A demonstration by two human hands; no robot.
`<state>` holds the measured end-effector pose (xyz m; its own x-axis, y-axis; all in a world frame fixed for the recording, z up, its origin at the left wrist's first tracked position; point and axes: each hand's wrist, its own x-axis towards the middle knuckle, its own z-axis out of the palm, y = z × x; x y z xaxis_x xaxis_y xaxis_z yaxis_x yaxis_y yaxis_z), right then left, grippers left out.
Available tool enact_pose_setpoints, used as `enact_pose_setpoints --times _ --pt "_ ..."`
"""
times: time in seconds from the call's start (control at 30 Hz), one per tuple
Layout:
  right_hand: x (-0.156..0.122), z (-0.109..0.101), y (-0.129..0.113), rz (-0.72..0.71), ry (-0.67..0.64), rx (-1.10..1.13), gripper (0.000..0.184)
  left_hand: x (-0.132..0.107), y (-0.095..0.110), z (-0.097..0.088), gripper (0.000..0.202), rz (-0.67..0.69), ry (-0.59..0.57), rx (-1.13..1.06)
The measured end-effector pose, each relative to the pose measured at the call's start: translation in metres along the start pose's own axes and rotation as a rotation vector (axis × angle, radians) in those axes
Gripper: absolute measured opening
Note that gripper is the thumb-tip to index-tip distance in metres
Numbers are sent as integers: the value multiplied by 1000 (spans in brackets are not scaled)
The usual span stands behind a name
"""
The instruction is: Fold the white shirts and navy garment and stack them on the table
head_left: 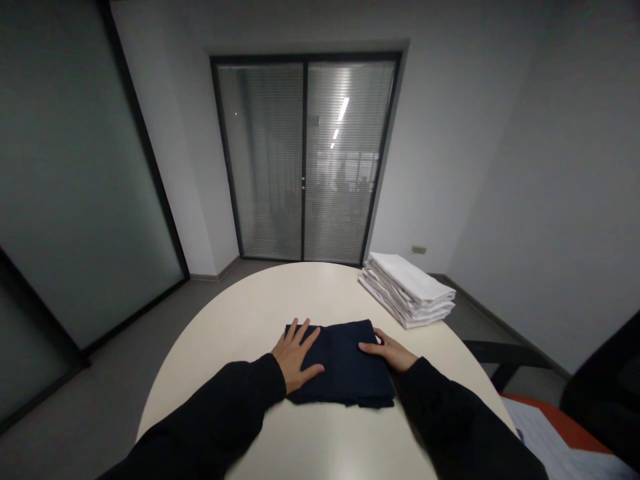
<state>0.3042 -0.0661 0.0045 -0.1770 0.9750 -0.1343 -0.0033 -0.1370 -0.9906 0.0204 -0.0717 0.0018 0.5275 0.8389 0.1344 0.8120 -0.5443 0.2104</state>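
A folded navy cloth (345, 367) lies on the round cream table (240, 320) in front of me, its layered edges showing along the near side. Spread flat over its left part is my left hand (296, 357), fingers apart and pressing on the fabric. My right hand (393, 351) grips the right edge, thumb on top and the other fingers around the side, partly hidden. Whether any fingertips reach under the cloth I cannot tell.
A stack of folded white cloths (407, 287) stands at the table's back right edge. On the right are a black chair (607, 387) and an orange item with printed papers (545, 433). Beyond the table are glass doors with blinds (305, 160).
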Motion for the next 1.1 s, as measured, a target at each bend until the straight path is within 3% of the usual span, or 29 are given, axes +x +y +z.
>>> enact_pose_setpoints --times 0.17,0.27,0.43,0.73,0.9,1.0,1.1 --pt "-8 5 1 -140 -11 -170 64 9 -19 5 69 12 38 -31" --pt "-6 5 -5 -238 5 -286 65 13 -33 9 64 -104 57 -1" --pt "-2 -4 -30 -415 146 -342 67 17 -46 13 69 -276 23 59" --pt "30 -50 -112 -614 362 -257 56 15 -42 12 75 -266 -5 73" --pt "48 -70 -159 -746 376 -148 51 15 -44 12 74 -267 1 57" --pt "58 -86 -171 -856 496 -107 57 15 -47 14 74 -262 23 41" --pt "70 -106 -166 -915 663 -51 65 15 -46 14 73 -257 24 36"
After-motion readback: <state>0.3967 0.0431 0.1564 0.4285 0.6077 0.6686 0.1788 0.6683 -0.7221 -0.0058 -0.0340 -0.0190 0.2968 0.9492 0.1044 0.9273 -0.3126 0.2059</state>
